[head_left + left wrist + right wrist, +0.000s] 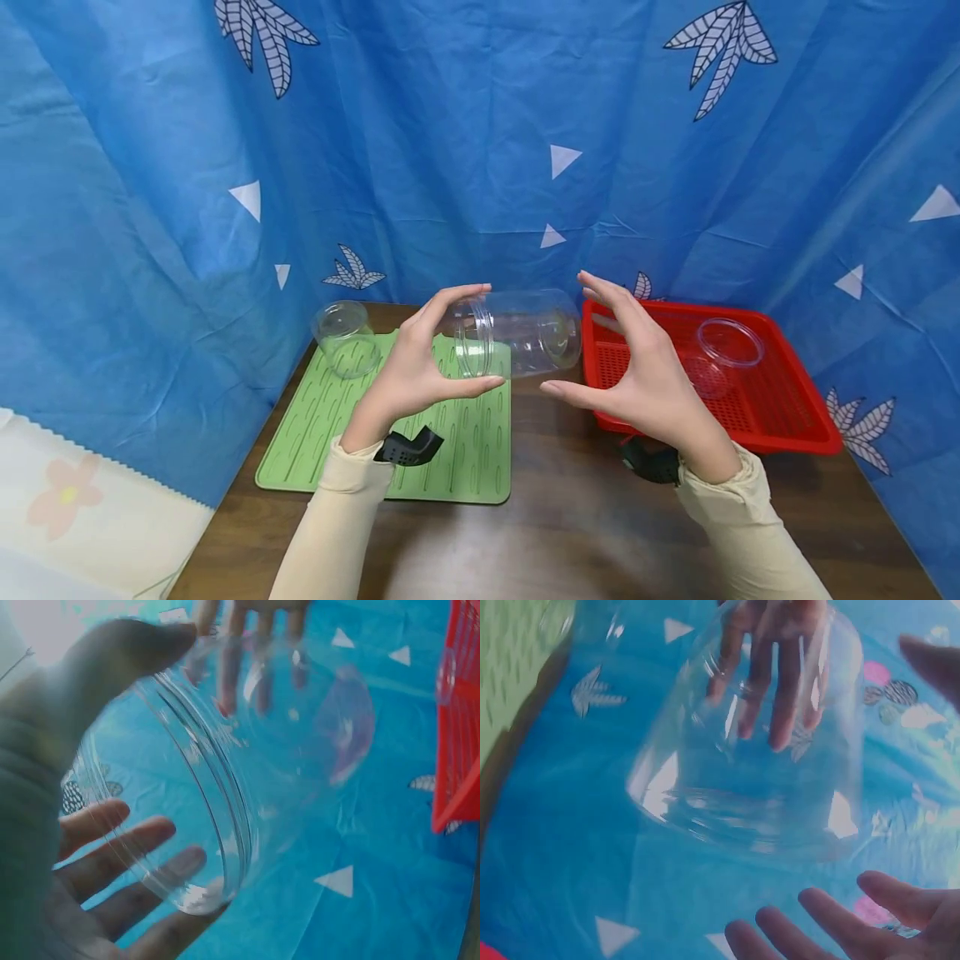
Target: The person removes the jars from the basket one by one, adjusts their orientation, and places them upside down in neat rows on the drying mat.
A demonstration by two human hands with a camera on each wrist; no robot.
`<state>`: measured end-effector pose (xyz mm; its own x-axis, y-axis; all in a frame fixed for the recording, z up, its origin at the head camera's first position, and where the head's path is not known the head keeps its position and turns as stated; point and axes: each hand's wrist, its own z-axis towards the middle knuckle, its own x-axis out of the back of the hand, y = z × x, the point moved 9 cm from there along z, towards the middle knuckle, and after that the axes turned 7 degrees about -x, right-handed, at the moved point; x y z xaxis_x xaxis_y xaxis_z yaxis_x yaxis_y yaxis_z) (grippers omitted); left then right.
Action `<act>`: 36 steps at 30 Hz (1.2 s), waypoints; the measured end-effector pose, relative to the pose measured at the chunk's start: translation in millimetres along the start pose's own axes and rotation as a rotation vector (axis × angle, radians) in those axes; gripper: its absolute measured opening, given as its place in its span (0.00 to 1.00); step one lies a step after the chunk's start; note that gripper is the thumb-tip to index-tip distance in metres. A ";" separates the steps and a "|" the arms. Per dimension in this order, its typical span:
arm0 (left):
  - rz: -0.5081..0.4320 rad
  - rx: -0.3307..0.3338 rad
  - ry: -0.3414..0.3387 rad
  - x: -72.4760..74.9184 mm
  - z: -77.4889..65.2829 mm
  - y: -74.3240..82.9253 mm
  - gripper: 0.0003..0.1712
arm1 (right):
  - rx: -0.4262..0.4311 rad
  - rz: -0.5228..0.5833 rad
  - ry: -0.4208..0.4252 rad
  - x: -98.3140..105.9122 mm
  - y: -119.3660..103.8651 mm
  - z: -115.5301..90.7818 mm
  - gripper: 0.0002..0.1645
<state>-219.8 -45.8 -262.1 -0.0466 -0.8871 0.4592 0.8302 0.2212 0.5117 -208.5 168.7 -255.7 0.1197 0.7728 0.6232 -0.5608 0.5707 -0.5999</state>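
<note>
clear jar (522, 335) sideways, left fingers (448, 297) gripping neck

White triangles (565, 159) and outlined leaves (720, 71) pattern a blue curtain (450, 167); mat (468, 450) is green, basket (802, 396) red, bench (525, 525) brown, jar (521, 337) clear.

left grip (411, 367) curved and clasping — right grip (648, 371) spread loosely — both forearms (330, 525) angled inward.

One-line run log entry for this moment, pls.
left hand: holds clear jar sideways | right hand: spread, apart from jar | on green mat: second container | in red basket: third container
</note>
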 end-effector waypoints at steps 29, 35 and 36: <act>-0.444 0.012 -0.040 -11.5 -4.6 8.4 0.54 | -0.161 0.791 -0.216 -24.0 23.7 -10.3 0.53; -0.456 0.016 -0.041 -12.2 -5.0 7.7 0.54 | -0.186 0.780 -0.210 -24.6 26.2 -9.9 0.52; -0.456 0.019 -0.042 -12.2 -5.5 7.1 0.54 | -0.189 0.773 -0.207 -24.9 26.7 -9.5 0.52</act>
<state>-210.3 -35.6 -268.1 -0.4273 -0.8787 0.2127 0.7095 -0.1801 0.6813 -218.7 167.3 -292.0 -0.4081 0.9104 0.0683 -0.2731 -0.0504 -0.9607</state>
